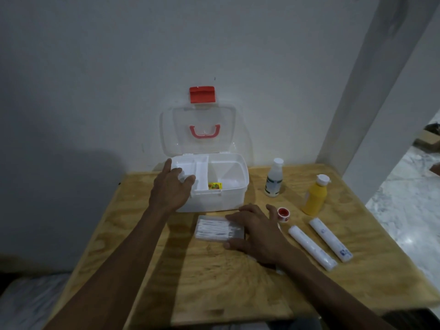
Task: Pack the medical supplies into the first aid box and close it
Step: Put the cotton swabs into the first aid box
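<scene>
The white first aid box (228, 198) stands open at the back of the wooden table (214, 282), its clear lid (181, 129) leaning on the wall. A white inner tray (202, 172) fills the box's left half, and a small yellow packet (215, 185) lies in the right half. My left hand (171, 189) hovers over the tray's left compartment, fingers curled round a small white object (182, 177). My right hand (257, 232) grips the right end of a clear pack of cotton swabs (212, 228) lying flat in front of the box.
Right of the box stand a clear bottle with a white cap (273, 179) and a yellow bottle (315, 198). A red tape roll (283, 214) and two white wrapped bandage rolls (312, 247) (331, 239) lie near my right hand. The wall is close behind.
</scene>
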Motion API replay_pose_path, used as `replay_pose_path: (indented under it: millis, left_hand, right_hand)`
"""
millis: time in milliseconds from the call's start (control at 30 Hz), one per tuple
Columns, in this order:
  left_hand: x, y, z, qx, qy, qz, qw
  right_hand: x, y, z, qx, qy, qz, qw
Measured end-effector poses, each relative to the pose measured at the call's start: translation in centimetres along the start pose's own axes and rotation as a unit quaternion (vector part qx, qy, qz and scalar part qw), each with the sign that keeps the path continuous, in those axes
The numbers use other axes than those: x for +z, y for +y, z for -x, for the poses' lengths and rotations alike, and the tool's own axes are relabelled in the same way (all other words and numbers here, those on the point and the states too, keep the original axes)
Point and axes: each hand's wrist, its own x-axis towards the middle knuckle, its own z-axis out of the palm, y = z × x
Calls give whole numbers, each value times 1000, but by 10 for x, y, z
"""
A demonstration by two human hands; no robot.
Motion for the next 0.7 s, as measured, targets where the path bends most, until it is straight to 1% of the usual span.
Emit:
replay_pose_path:
  millis: [167, 267, 400, 533, 700]
  left_hand:
    - [1, 0, 0, -5, 0, 5, 1000]
    - [0, 1, 1, -7, 1, 9, 1000]
    - [-1, 2, 3, -6, 2, 17, 1000]
    - [-3, 4, 5, 1, 5, 11, 1000]
    - [-3, 3, 4, 5, 1, 6, 1000]
  right_hand:
    - [-5, -1, 3, -27, 28, -59, 998]
    - [-17, 0, 12, -43, 42, -136, 989]
    - [-41, -2, 21, -50, 89, -199, 975]
    - [-79, -6, 7, -47, 123, -217, 967]
    - [-114, 0, -39, -27, 145, -169, 974]
